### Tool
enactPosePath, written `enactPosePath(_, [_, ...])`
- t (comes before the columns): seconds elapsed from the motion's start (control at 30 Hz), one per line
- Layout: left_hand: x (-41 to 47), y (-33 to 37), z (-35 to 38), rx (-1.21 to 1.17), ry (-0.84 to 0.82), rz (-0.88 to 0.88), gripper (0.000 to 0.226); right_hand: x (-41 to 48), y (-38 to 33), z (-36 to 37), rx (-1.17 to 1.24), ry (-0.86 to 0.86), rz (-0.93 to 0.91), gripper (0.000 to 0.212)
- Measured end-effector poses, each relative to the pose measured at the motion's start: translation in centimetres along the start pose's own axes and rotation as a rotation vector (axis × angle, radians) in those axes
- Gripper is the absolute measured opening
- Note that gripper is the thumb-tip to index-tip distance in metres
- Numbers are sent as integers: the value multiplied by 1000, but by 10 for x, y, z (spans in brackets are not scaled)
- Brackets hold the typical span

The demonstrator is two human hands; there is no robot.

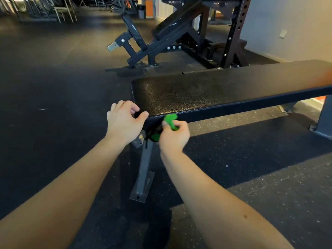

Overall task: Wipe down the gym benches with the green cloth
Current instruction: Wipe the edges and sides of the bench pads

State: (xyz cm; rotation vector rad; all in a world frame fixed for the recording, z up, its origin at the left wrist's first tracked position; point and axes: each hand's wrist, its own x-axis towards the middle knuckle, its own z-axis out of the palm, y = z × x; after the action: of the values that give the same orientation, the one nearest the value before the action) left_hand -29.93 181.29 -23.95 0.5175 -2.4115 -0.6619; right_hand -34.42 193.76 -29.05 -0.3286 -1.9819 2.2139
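A bunched green cloth [170, 121] is clenched in the right hand [175, 136] at the rightward-running black padded bench's [206, 92] near edge; the left hand [124, 121] is loosely curled, empty.

Two padded black gym benches are in view: one flat bench [197, 92] close by and one inclined bench [174, 22] behind it. The flat one shows two grey steel legs, a near leg [143, 177] and a far leg [322, 123]. There are two bare hands, the left hand [124, 123] and the right hand [175, 136], one crumpled green cloth [171, 121], one dark perforated rack upright [233, 33] and one pale wall plate [283, 34].
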Motion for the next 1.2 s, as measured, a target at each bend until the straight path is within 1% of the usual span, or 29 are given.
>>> enactPosePath(0.07, [-1,-3,-4,-5,-22,-40,30,26,-12,-20,68,125,38,24])
enactPosePath(0.1, [-2,-3,-6,-22,-30,-63,32,37,-15,-29,78,161,39,22])
enactPosePath(0.2, [-5,-3,-8,-120,-59,-122,32,44,-18,-31,28,184,8,23])
enactPosePath(0.3, [-5,-9,-7,-244,-98,-171,24,8,-7,-3,25,150,3,23])
enactPosePath(0.43, [-3,-16,-8,-330,-121,-181,18,-43,11,31,-13,-17,-12,26])
enactPosePath(0.53, [-2,-19,-8,-391,-131,-167,17,-47,17,32,-34,-87,-11,22])
enactPosePath(0.6, [-2,-22,-7,-422,-132,-175,17,-31,12,19,-40,-38,-56,20])
enactPosePath(0.7, [-2,-23,-6,-434,-156,-197,23,6,-4,-6,80,138,-63,20])
enactPosePath(0.77, [-1,-24,-6,-446,-167,-223,27,17,-10,-12,63,155,-88,22])
enactPosePath(0.87, [-2,-25,-5,-486,-157,-250,28,-6,-3,3,-17,97,-200,20])
enactPosePath(0.93, [-1,-27,-3,-497,-152,-257,28,-31,5,19,-44,52,-230,20])
enactPosePath(1.03, [0,-30,-3,-502,-149,-250,25,-59,15,36,-61,-41,-212,19])
enactPosePath(1.13, [2,-36,-5,-517,-146,-230,11,-71,20,46,-59,-172,-125,18])
enactPosePath(1.2, [1,-36,-10,-477,-153,-198,11,-68,18,44,-15,-164,-105,17])
